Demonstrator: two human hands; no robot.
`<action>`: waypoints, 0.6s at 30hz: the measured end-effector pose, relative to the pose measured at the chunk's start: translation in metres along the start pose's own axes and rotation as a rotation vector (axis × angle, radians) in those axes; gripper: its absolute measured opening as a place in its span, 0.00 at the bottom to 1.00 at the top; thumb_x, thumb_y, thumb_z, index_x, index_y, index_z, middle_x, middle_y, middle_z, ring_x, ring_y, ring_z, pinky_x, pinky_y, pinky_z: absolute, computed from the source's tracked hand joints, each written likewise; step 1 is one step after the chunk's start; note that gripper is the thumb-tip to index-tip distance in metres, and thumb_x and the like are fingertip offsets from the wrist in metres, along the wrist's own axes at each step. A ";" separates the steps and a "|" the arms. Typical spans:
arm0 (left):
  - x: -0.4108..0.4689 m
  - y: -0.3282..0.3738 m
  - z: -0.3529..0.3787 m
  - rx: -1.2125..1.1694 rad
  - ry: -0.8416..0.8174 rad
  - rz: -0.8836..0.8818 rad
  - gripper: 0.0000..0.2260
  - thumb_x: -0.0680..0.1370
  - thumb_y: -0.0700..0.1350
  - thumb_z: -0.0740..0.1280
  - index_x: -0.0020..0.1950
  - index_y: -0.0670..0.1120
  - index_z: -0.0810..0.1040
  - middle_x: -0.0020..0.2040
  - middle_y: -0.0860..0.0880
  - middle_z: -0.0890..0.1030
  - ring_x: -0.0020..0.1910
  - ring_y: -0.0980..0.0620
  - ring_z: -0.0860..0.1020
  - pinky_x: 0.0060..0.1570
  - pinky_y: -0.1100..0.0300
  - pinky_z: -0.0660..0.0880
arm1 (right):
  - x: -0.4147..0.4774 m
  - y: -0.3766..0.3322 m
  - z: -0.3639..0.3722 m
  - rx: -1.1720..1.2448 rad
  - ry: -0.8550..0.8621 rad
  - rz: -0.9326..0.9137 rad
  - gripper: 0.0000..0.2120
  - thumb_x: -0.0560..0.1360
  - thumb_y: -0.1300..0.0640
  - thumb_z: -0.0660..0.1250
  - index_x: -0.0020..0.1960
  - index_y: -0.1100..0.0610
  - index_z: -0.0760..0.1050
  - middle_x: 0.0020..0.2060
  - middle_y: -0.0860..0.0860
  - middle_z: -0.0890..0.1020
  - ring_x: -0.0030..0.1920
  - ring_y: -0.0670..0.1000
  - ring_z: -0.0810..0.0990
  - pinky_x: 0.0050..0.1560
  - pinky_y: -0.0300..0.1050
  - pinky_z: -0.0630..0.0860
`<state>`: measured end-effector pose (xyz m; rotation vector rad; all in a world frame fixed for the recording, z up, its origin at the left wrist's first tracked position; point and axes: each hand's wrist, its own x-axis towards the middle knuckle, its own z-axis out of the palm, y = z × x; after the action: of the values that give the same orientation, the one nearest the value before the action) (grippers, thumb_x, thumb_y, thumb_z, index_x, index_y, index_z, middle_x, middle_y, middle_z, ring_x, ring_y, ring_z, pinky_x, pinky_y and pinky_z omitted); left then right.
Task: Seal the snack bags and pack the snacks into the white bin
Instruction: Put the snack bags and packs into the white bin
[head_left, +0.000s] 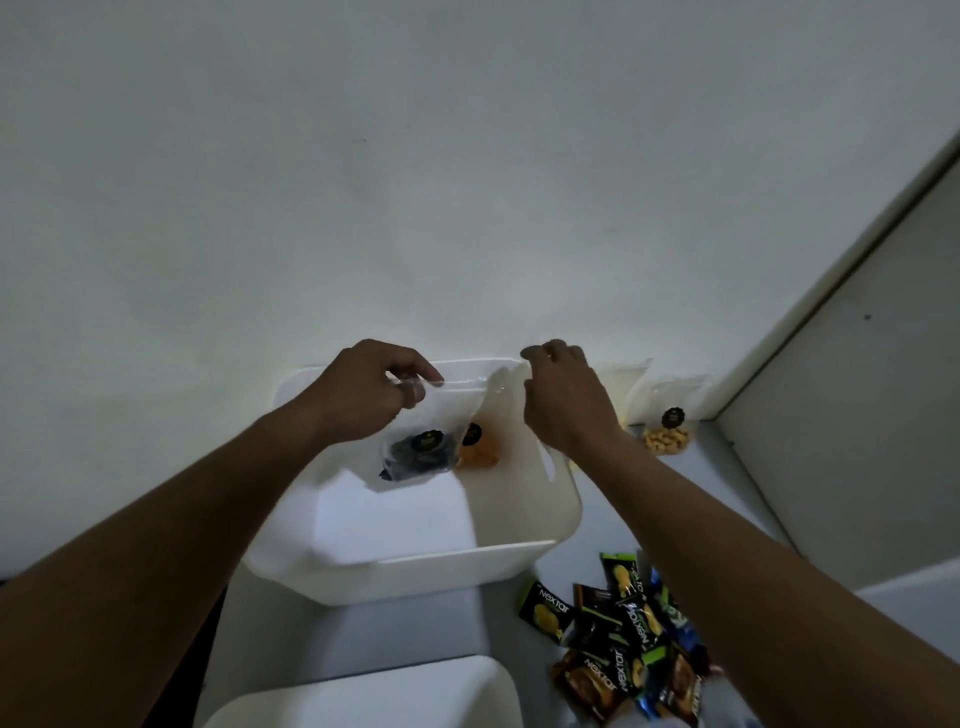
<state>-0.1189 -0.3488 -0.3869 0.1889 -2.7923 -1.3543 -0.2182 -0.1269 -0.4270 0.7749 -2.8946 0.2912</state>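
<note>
Left hand (363, 395): fingers curled, thumb and forefinger pinched on the top left corner of the clear plastic zip pouch with dark snacks and a round black label (415, 447). The pouch hangs from that pinch.

Held pouch: suspended over the open rectangular white plastic bin (415, 571), lower end inside the bin's outline. Whether the strip is fully pressed shut cannot be told.

Bin contents: a second clear pouch with orange snacks (479, 451) shows just behind and to the right of the held one; whether it rests on the bin floor cannot be told.

Right hand (566, 400): fingers bent, fingertips close together at the top right end of a clear film edge. Which pouch that edge belongs to, and whether it is gripped, cannot be told.

Right of the bin: a clear pouch of pale yellow snacks with a black label (669, 426) stands against the wall, well apart from the hands.

Lower right: a loose pile of small black-and-green foil snack packets (623, 629) lies on the floor beside the bin.

Handling judgement: the pouch is light, limp and slippery; contents sag to the bottom. Hold at the top strip, one hand at each end, keeping it taut. Avoid squeezing the body; the contents are likely brittle.
</note>
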 end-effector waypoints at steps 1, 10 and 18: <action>0.002 0.000 0.006 -0.011 -0.011 0.000 0.11 0.76 0.38 0.68 0.47 0.53 0.86 0.43 0.49 0.84 0.38 0.58 0.81 0.45 0.56 0.79 | -0.007 0.004 0.001 0.055 -0.048 0.047 0.22 0.79 0.62 0.60 0.73 0.60 0.66 0.67 0.60 0.72 0.66 0.61 0.70 0.58 0.55 0.74; 0.026 -0.012 0.068 0.012 -0.024 -0.038 0.10 0.76 0.39 0.69 0.47 0.54 0.86 0.45 0.52 0.83 0.45 0.50 0.81 0.50 0.53 0.80 | -0.034 0.019 0.007 0.333 -0.277 0.153 0.29 0.80 0.64 0.56 0.80 0.58 0.54 0.61 0.59 0.80 0.60 0.60 0.77 0.40 0.41 0.60; 0.039 -0.021 0.096 0.041 0.149 -0.087 0.07 0.75 0.41 0.73 0.45 0.54 0.85 0.46 0.54 0.84 0.46 0.55 0.79 0.48 0.65 0.69 | -0.032 0.024 0.019 0.399 -0.264 0.179 0.36 0.78 0.64 0.60 0.81 0.54 0.50 0.61 0.57 0.81 0.60 0.58 0.78 0.45 0.38 0.64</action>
<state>-0.1631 -0.2916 -0.4638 0.4003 -2.7181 -1.2434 -0.2042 -0.0956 -0.4548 0.6445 -3.2075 0.8687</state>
